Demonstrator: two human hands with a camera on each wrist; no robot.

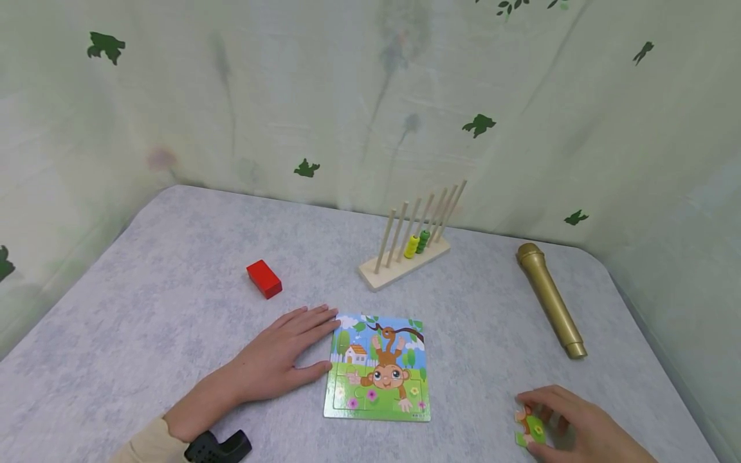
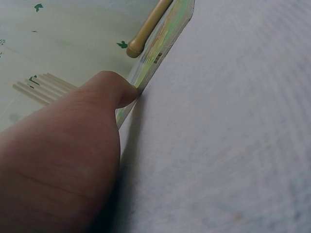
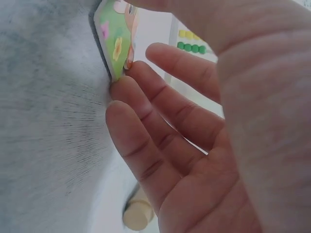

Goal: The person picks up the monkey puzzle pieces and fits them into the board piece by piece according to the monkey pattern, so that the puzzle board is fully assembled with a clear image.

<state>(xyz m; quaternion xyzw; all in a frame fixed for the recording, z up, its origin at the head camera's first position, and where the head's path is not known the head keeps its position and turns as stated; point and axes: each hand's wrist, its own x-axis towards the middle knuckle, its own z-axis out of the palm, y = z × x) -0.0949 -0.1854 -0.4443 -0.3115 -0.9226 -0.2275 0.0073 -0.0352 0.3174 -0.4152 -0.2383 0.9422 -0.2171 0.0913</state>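
Observation:
A square monkey jigsaw puzzle (image 1: 379,366) lies flat in front of me in the head view. My left hand (image 1: 286,357) rests at its left side, fingers extended, with the thumb and fingertips right at the edge. In the left wrist view the thumb (image 2: 124,92) meets the puzzle's rim (image 2: 167,46). Off to the right, my right hand (image 1: 581,424) pinches a small puzzle piece (image 1: 537,429), green with a yellow flower and some brown, between thumb and fingers. The right wrist view shows this piece (image 3: 114,36) tilted close to the tabletop, partly hidden by the thumb.
Behind the puzzle stands a wooden peg rack (image 1: 399,267) with yellow beads (image 1: 411,247) and green beads (image 1: 423,242). A red block (image 1: 264,279) lies back left. A gold microphone (image 1: 551,299) lies at the right. A printed curtain (image 1: 347,96) hangs behind the table.

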